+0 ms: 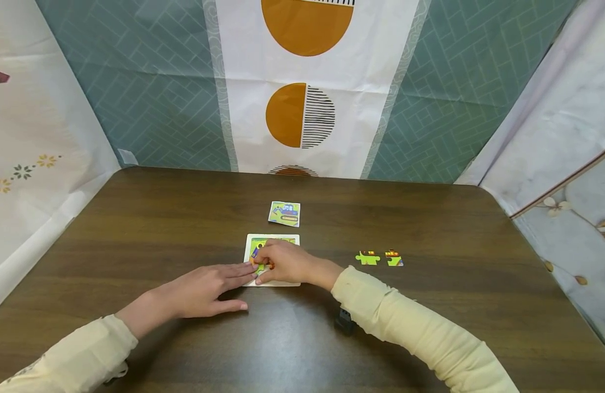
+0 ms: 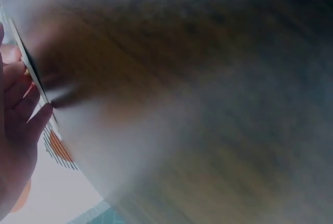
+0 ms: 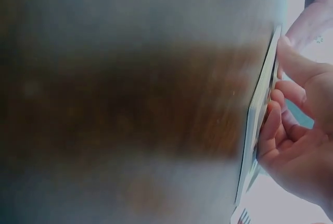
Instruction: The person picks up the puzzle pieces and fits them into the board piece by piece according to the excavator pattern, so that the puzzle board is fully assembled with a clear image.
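A white-rimmed puzzle board (image 1: 297, 277) with a green picture lies on the table. My left hand (image 1: 204, 290) rests its straight fingers on the board's left edge, thumb spread apart on the near side. Over the board, my right hand (image 1: 286, 263) bends its thumb and fingers around a small green and orange puzzle piece (image 1: 269, 267), mostly hidden under the hand. In the right wrist view, the right hand's curled fingers (image 3: 269, 130) touch the top of the board (image 3: 255, 114), seen edge-on. The left wrist view shows little beyond the fingers at the board's edge.
Two loose green puzzle pieces, one with two knobs (image 1: 368, 258) and one with a blue corner (image 1: 394, 258), lie to the right. Behind the board is a square picture card (image 1: 285, 214) of a digger. The brown table (image 1: 184, 202) meets patterned cloth at its back.
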`<state>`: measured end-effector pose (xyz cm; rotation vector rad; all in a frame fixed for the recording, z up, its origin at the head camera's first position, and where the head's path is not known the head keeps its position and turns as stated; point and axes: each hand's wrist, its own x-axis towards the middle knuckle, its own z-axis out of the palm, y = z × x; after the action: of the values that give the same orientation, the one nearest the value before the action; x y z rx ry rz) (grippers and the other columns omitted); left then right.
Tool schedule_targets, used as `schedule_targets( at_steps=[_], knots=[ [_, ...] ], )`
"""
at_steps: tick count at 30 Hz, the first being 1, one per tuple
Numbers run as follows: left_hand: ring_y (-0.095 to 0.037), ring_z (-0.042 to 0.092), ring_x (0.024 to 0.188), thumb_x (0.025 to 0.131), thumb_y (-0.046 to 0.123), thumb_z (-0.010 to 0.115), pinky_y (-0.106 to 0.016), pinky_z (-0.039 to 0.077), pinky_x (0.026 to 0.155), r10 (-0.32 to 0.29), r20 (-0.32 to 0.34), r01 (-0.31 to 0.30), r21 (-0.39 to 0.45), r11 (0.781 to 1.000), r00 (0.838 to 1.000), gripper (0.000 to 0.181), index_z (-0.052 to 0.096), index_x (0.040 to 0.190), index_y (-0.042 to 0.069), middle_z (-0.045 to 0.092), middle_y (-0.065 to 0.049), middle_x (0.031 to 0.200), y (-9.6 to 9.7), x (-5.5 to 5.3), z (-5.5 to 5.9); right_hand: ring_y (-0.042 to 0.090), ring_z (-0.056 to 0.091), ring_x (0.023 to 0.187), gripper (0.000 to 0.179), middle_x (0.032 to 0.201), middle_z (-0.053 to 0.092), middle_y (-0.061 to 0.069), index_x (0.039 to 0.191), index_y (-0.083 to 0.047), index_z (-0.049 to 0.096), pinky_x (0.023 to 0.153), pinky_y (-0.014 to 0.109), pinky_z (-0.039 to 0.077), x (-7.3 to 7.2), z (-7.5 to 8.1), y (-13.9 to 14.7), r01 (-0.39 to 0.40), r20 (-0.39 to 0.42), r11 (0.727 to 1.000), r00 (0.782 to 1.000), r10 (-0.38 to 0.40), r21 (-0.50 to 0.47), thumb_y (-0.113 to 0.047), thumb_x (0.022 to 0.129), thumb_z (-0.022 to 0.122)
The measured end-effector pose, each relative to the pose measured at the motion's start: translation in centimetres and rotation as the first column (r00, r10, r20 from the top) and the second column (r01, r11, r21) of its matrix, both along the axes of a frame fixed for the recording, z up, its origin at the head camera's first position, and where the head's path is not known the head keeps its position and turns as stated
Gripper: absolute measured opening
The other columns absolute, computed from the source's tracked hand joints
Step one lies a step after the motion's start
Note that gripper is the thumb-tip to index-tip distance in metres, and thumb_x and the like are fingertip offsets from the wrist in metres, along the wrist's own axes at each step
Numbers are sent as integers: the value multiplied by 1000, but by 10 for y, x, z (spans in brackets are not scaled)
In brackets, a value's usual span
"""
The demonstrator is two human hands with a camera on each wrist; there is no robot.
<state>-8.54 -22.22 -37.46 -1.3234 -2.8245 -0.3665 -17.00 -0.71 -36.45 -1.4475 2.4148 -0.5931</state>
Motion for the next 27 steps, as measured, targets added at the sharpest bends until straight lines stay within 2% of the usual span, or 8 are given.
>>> schedule_targets(
  at_steps=[7,11,18,27],
  knots=[
    [-26,50,127,97,47,54,-44,47,95,5,2,-5,31,1000,1000,59,58,133,0,51,-13,140,-1,1,-3,15,53,81,13,88,61,5,101,-3,71,70,20,43,-5,-3,2,-60,-6,996,998,59,-68,-10,90,69],
    [-26,48,129,97,47,54,-44,45,98,17,24,-18,31,999,1000,60,56,134,0,50,-12,142,-2,1,-5,17,57,86,14,95,65,7,103,-1,72,76,20,46,-6,-4,3,-63,-21,994,998,61,-88,-3,92,63],
    [-26,49,128,97,44,55,-44,45,97,7,20,-8,42,999,1000,58,57,132,-2,51,-14,140,0,1,-5,14,52,77,14,86,61,5,103,0,72,69,18,42,-7,-6,2,-51,-27,994,998,49,-97,-2,90,66],
    [-26,51,126,97,45,56,-44,48,94,8,45,-11,64,998,999,57,59,131,-1,52,-14,139,-1,1,-3,14,53,75,10,83,60,4,96,-2,72,68,19,43,-8,-9,0,-55,-48,992,998,50,-118,0,87,68]
  ],
)
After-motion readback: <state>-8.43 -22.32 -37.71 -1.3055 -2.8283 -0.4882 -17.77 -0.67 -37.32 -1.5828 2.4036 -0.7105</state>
